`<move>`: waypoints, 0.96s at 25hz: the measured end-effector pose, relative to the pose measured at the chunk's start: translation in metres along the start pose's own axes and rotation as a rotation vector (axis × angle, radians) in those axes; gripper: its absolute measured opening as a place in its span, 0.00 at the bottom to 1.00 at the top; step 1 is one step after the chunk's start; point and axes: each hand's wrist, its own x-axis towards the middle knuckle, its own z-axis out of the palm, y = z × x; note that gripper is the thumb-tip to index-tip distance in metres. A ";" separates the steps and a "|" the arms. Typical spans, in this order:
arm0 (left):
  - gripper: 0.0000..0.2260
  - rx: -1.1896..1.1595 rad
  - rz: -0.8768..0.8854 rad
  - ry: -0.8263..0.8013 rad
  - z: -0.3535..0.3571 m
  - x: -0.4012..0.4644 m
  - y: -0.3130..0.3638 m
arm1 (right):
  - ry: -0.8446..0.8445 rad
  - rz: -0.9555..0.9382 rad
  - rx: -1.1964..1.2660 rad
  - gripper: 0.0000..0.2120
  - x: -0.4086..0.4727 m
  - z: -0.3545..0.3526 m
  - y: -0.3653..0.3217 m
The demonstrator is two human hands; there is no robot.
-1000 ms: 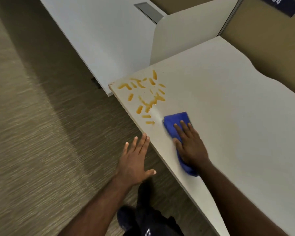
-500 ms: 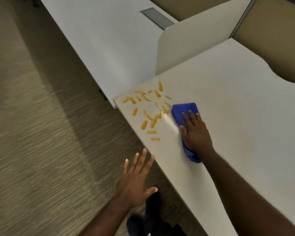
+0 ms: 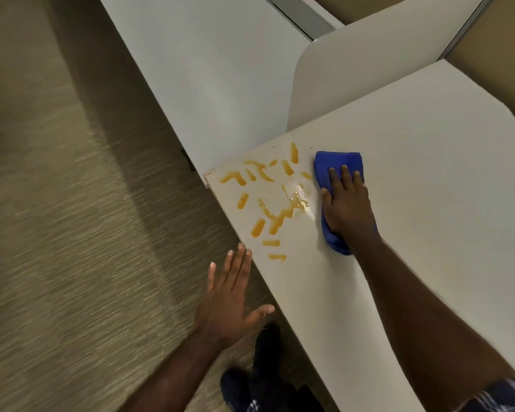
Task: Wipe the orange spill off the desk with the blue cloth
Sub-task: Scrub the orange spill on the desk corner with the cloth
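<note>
An orange spill (image 3: 267, 203) of short streaks and drops lies near the left corner of the pale desk (image 3: 414, 179). Just right of it, the folded blue cloth (image 3: 338, 164) lies flat on the desk. My right hand (image 3: 348, 203) presses down on the cloth with fingers flat and pointing away from me. A wet smeared patch shows at the spill's right side beside the cloth. My left hand (image 3: 229, 301) hovers off the desk's front edge, palm down, fingers spread, holding nothing.
A second white desk (image 3: 208, 69) with a grey cable flap (image 3: 299, 14) runs along the back left, split off by a white divider panel (image 3: 339, 81). Tan partition walls stand at the back right. Carpet floor (image 3: 66, 233) lies left; my dark shoes show below.
My right hand has slid the blue cloth away from me along the spill's right side, leaving a wet smear. The left hand stayed near the desk's front edge.
</note>
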 end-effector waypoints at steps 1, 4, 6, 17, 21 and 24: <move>0.47 0.000 0.003 -0.006 0.000 0.003 0.000 | 0.000 -0.057 0.004 0.27 -0.007 0.004 0.001; 0.48 0.012 0.009 -0.005 0.004 0.006 -0.002 | -0.016 -0.114 0.075 0.26 -0.013 0.005 0.018; 0.48 0.012 0.007 -0.007 0.006 0.005 -0.005 | 0.013 -0.009 0.098 0.26 0.011 -0.002 0.015; 0.45 -0.022 -0.006 0.054 0.012 0.008 -0.002 | 0.115 0.090 0.147 0.26 0.055 -0.008 0.031; 0.45 -0.041 0.004 0.072 0.014 0.008 -0.002 | 0.043 0.029 0.105 0.28 0.100 -0.015 0.029; 0.46 -0.080 0.006 0.078 0.013 0.009 -0.002 | 0.009 -0.021 0.085 0.29 0.109 -0.014 0.026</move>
